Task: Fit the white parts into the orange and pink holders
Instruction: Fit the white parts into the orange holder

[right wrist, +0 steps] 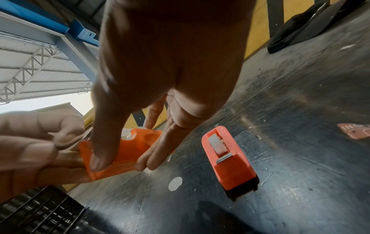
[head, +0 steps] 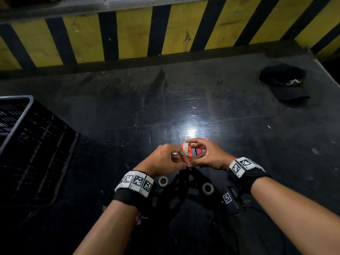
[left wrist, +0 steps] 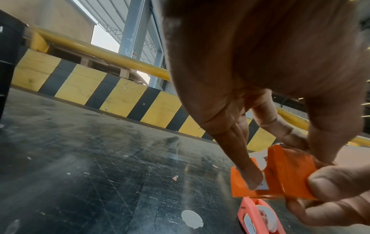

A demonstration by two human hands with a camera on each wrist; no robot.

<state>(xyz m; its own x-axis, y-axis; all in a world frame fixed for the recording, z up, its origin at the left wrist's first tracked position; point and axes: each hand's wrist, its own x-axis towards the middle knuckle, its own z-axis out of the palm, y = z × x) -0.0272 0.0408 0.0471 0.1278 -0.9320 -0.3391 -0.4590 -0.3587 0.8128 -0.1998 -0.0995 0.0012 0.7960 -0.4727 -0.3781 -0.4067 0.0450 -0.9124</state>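
Orange holder [head: 185,153], white part [head: 185,149] seated in it, sits pinched between my left hand [head: 163,161] and right hand [head: 207,155] above the table [head: 239,126]; pink holder [right wrist: 228,158] lies beside.

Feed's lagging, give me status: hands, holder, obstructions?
Both hands grip orange holder, white part seated. Second holder on table. Nothing blocking.
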